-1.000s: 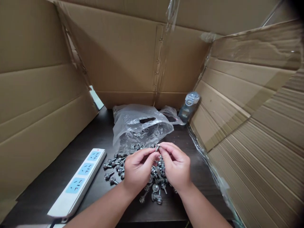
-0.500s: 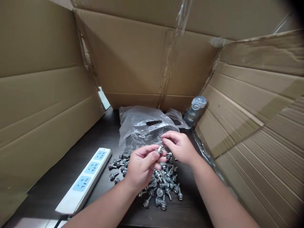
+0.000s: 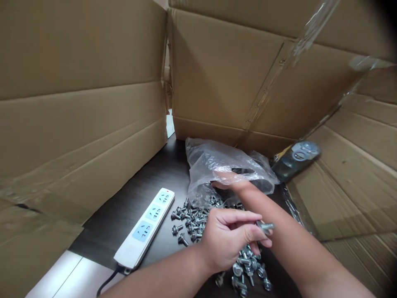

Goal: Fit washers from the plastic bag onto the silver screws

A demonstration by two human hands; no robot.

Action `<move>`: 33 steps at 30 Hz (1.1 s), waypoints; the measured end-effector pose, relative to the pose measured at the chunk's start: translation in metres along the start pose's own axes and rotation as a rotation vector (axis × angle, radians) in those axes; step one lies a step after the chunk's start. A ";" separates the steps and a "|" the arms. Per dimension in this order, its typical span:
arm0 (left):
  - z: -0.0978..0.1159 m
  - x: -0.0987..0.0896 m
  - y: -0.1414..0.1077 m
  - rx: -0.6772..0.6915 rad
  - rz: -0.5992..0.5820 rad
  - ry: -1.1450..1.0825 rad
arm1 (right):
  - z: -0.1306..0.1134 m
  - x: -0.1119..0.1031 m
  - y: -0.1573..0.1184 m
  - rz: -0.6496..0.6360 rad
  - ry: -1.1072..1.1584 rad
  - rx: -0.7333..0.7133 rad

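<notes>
The left hand (image 3: 231, 238) pinches a single bolt (image 3: 267, 226) between thumb and fingers, out in front of the right forearm, with the shank pointing right. Beyond it, the right hand (image 3: 226, 179) is in at the mouth of the clear plastic bag (image 3: 206, 159) on the far side of the worktop (image 3: 124, 211); film covers the fingers, so I cannot tell whether they are closed on anything. The loose bolts (image 3: 194, 219) lie heaped between bag and person, partly hidden by the left hand, with the white power strip (image 3: 130, 250) to their left and a bottle (image 3: 302, 154) at the far right. The step in hand looks like reaching into the bag while the bolt is held ready. The next move calls for a steady left pinch and for fingers drawn out without snagging the film.
</notes>
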State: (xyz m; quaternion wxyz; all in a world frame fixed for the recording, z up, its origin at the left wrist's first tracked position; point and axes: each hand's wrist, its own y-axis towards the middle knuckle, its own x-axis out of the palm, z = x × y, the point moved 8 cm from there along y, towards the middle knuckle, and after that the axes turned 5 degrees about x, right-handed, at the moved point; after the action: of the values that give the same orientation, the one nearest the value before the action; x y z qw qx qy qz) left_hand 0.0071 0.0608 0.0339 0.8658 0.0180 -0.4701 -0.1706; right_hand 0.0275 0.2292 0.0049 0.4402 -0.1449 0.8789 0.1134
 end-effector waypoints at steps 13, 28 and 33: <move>0.015 -0.006 0.003 0.095 0.070 0.212 | -0.017 -0.024 -0.041 -0.032 0.108 0.149; 0.012 -0.020 0.019 0.135 0.146 0.878 | 0.017 -0.061 -0.177 0.295 0.997 -0.113; 0.023 -0.014 0.023 0.238 0.076 0.981 | 0.011 -0.061 -0.178 0.266 0.996 -0.133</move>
State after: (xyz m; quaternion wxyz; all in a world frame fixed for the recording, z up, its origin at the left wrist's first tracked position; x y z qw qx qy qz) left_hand -0.0120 0.0896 0.0400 0.9822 0.1776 -0.0247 -0.0553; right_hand 0.1341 0.0763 0.0351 -0.0596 -0.0959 0.9835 0.1412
